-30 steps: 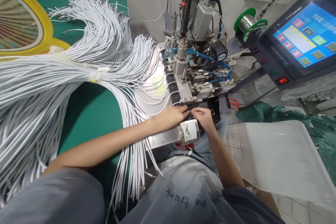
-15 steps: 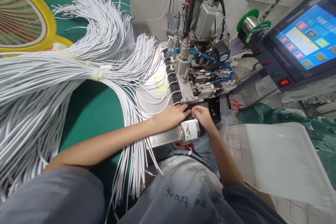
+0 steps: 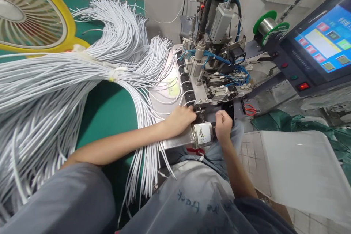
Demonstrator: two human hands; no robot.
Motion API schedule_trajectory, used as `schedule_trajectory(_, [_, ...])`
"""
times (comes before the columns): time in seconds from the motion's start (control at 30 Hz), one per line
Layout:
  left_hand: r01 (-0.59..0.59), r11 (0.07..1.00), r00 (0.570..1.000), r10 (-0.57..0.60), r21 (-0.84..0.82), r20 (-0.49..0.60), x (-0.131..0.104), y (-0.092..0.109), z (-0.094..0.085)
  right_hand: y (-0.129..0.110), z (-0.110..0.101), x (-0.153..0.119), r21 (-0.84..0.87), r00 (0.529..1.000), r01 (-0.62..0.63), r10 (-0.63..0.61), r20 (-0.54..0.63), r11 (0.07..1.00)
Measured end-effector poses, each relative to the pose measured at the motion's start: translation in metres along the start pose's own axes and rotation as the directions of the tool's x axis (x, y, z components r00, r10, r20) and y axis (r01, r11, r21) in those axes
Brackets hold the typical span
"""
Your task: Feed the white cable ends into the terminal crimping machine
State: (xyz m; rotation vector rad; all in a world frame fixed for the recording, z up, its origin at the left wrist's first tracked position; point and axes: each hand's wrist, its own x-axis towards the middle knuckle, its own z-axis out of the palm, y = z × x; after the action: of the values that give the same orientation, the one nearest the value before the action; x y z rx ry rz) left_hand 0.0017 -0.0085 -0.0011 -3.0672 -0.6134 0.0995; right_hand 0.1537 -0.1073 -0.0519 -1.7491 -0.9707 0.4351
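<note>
My left hand is closed at the near end of a black slotted strip on the bench machine. A white cable runs into its fingers; the cable's tip is hidden. Several other white cables curve into the strip's slots. To the right, apart from the left hand, my right hand is curled up, and anything in its fingers is hidden. Between the hands sits a motor-like metal cylinder with a white label. A big tied bundle of white cables lies to the left, its loose ends hanging over the front edge.
A yellow fan stands at the left on the green mat. On the right are a solder wire spool, a lit touch screen, red-handled scissors and a white plastic bin.
My right hand has drawn away to the right from the left hand's fingertips and curled up. My left hand stays by the strip, its fingers more bent. The whole view has shifted slightly.
</note>
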Motion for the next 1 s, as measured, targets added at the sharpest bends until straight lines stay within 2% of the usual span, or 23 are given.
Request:
schedule_trajectory(0.03, [0.043,0.999,0.999,-0.043,0.011,0.003,0.000,0.000,0.000,-0.008,-0.002,-0.014,-0.021,0.999,0.034,-0.034,-0.010,0.999])
schedule_trajectory(0.07, [0.089,0.996,0.996,-0.089,0.021,0.008,0.001,0.001,0.001,-0.015,-0.001,-0.030,-0.041,0.996,0.056,-0.054,0.065,0.998])
schedule_trajectory(0.1, [0.129,0.991,0.992,-0.129,0.028,0.013,0.001,0.001,0.001,-0.022,0.001,-0.045,-0.053,0.982,0.069,-0.058,0.178,0.996])
schedule_trajectory(0.13, [0.158,0.987,0.987,-0.158,0.030,0.014,0.001,0.002,0.002,-0.026,0.006,-0.060,-0.065,0.945,0.064,-0.040,0.325,0.996])
schedule_trajectory(0.17, [0.172,0.985,0.985,-0.173,0.027,0.014,0.002,0.002,0.003,-0.030,0.012,-0.073,-0.069,0.882,0.047,-0.008,0.471,0.997])
schedule_trajectory(0.23, [0.168,0.986,0.986,-0.168,0.018,0.006,0.002,0.001,0.005,-0.033,0.028,-0.091,-0.062,0.718,-0.019,0.056,0.694,0.998])
schedule_trajectory(0.3, [0.155,0.988,0.988,-0.155,0.022,-0.016,0.002,0.000,0.008,-0.034,0.042,-0.101,-0.042,0.579,-0.077,0.079,0.812,0.996])
schedule_trajectory(0.33, [0.151,0.988,0.988,-0.150,0.030,-0.026,0.002,-0.001,0.009,-0.034,0.046,-0.103,-0.033,0.539,-0.088,0.076,0.839,0.996])
schedule_trajectory(0.4, [0.149,0.988,0.988,-0.147,0.051,-0.044,0.002,0.000,0.010,-0.036,0.049,-0.103,-0.042,0.519,-0.075,0.076,0.852,0.996])
schedule_trajectory(0.43, [0.151,0.987,0.988,-0.149,0.061,-0.046,0.002,0.000,0.010,-0.037,0.046,-0.102,-0.062,0.527,-0.056,0.082,0.846,0.997])
schedule_trajectory(0.53, [0.107,0.994,0.993,-0.104,0.034,-0.061,-0.001,0.006,0.004,-0.040,0.029,-0.093,-0.137,0.607,-0.008,0.114,0.786,0.990])
schedule_trajectory(0.63, [-0.086,0.983,0.984,0.059,-0.162,-0.166,-0.005,0.014,-0.005,-0.040,0.004,-0.073,-0.130,0.714,-0.050,0.127,0.688,0.990])
schedule_trajectory(0.73, [-0.280,0.864,0.939,0.157,-0.418,-0.305,-0.007,0.018,-0.010,-0.037,-0.015,-0.043,0.004,0.844,-0.128,0.107,0.526,0.992])
schedule_trajectory(0.8, [-0.313,0.790,0.928,0.136,-0.527,-0.348,-0.006,0.017,-0.009,-0.035,-0.023,-0.025,0.152,0.905,-0.160,0.084,0.418,0.975])
schedule_trajectory(0.87, [-0.322,0.743,0.917,0.089,-0.587,-0.389,-0.003,0.014,-0.005,-0.033,-0.024,-0.013,0.282,0.936,-0.200,0.098,0.338,0.938])
schedule_trajectory(1.0, [-0.377,0.686,0.866,0.022,-0.622,-0.500,0.002,0.009,0.001,-0.032,-0.014,-0.009,0.498,0.952,-0.272,0.154,0.265,0.824])
